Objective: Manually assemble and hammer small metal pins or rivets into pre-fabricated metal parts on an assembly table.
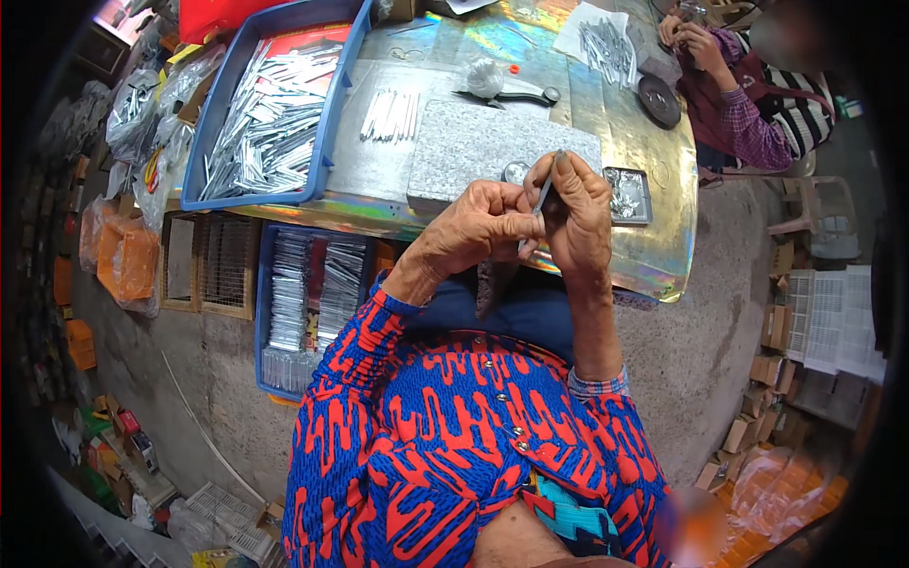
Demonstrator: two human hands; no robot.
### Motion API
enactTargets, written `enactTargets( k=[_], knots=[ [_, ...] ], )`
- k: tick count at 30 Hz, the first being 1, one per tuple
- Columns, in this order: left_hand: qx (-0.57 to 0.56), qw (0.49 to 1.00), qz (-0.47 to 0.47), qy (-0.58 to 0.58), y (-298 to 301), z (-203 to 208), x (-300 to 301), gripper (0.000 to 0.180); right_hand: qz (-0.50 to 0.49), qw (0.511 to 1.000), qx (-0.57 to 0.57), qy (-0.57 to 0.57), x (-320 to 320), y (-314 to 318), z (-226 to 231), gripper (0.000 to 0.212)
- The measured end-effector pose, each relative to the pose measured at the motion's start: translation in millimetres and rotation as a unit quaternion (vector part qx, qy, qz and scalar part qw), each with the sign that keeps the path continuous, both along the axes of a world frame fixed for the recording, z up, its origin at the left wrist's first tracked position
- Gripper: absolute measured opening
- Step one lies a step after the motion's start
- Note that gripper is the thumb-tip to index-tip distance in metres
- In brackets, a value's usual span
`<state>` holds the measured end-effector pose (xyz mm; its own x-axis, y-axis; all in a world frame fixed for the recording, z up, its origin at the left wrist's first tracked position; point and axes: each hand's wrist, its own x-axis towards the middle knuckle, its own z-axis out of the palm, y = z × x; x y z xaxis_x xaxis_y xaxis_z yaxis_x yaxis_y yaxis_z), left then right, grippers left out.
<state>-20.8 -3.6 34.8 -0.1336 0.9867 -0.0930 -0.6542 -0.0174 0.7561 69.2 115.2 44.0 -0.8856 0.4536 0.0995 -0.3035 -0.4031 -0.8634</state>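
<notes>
Shiny table [663, 257]: left hand [488, 222] and right hand [579, 213] pinch one slim metal piece [543, 198], seemingly mid-work; short row [390, 115] laid out, heap [275, 123] in blue tray [335, 106], finished or waiting unclear.

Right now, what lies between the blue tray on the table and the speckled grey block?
In the head view, a row of slim silvery sticks lies on the table between the blue tray and the grey block.
</notes>
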Motion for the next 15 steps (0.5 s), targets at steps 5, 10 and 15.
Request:
enactTargets(
  k=[5,10,15],
  knots=[
    [-0.027,0.978,0.144,0.151,-9,-6,-32,0.012,-0.119,0.982,0.13,-0.073,-5,0,1,0.033],
    [-0.155,0.832,0.335,0.415,-17,-37,-114,0.017,-0.146,0.983,0.091,-0.067,19,12,-19,0.023],
    [-0.324,0.6,0.338,0.649,0,-95,-172,0.014,-0.152,0.985,0.046,-0.072,36,16,-30,0.019]
  ],
)
